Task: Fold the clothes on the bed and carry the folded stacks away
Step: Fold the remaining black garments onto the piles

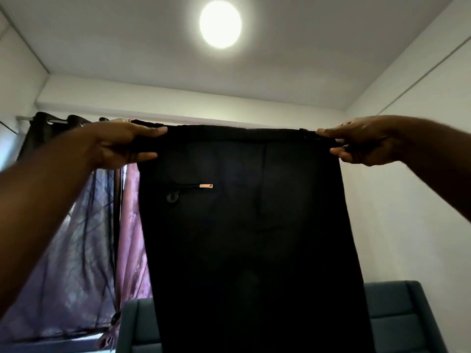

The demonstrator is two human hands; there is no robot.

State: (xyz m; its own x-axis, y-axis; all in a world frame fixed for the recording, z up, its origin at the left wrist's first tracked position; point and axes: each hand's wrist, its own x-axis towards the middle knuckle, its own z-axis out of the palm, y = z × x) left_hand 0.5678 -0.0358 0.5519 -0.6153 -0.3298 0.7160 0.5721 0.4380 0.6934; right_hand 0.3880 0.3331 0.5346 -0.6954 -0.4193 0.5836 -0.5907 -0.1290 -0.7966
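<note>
A pair of black trousers (252, 238) hangs in mid-air in the centre of the view, held up by the waistband and stretched flat between two hands. The fabric drops straight down past the bottom edge of the picture. On its left half a back pocket shows, with a dark round button (172, 197) and a small metallic tab (206, 186) at the right end of the pocket slit.

The left hand (119, 145) has a closed grip on the left end of the waistband, with the cloth held between the extended digits. The right hand (362, 143) has the same pinching grip on the right end. Both forearms reach in from the near corners of the view.

Behind the trousers, low down, stands a teal upholstered headboard (397, 309), showing on both sides of the cloth. On the far left a window is covered by a sheer mauve curtain (76, 250) and a pink patterned one (132, 238), with a dark curtain (38, 133) hanging from the rail above. White walls run up to a white ceiling, where a round ceiling light (220, 24) glows brightly.
</note>
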